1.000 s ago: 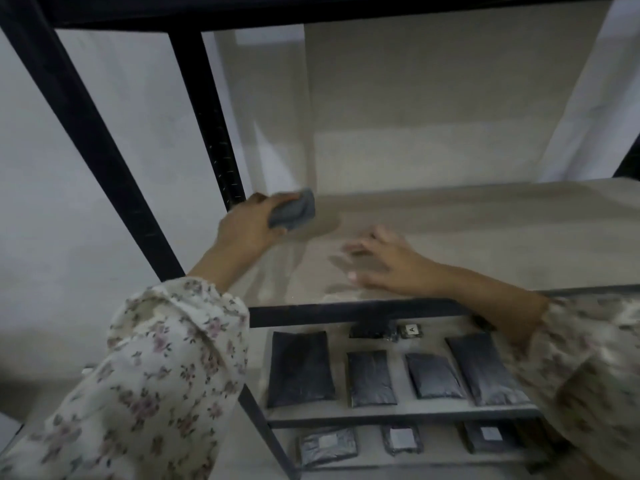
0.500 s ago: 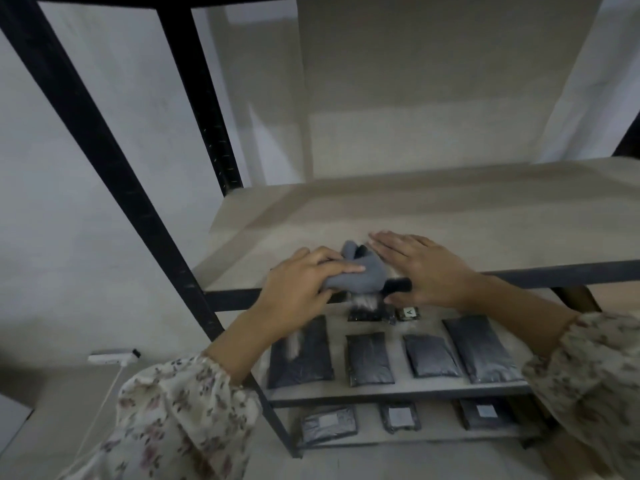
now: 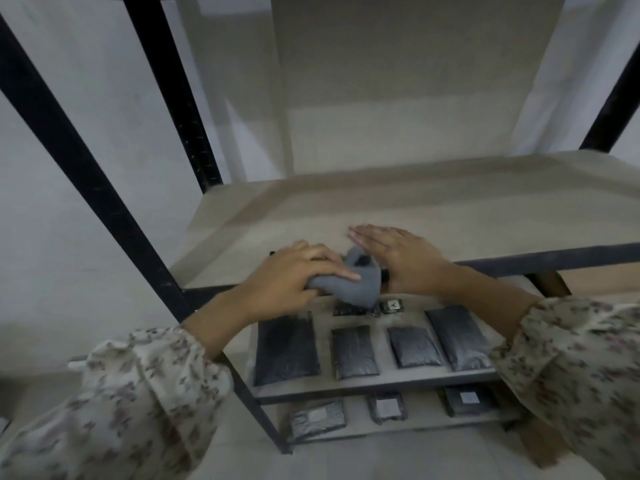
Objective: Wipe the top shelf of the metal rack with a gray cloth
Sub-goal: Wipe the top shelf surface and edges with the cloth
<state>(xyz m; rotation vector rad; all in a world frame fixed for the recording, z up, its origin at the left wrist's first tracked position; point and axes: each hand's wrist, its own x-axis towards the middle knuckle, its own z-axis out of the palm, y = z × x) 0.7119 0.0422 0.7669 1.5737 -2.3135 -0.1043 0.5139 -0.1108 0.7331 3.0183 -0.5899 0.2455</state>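
At top shelf [image 3: 450,209] edge, left hand [image 3: 294,271] grips gray cloth [image 3: 360,285], right hand [image 3: 405,261] rests flat.

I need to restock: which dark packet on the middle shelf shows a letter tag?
The small packet at the back, just right of the gray cloth, with a white tag reading A. The four larger packets in the front row show no tag.

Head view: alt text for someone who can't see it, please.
A left hand grips a bunched gray cloth at the front edge of the shelf, the right hand flat beside it. Dark packets lie on lower shelves.
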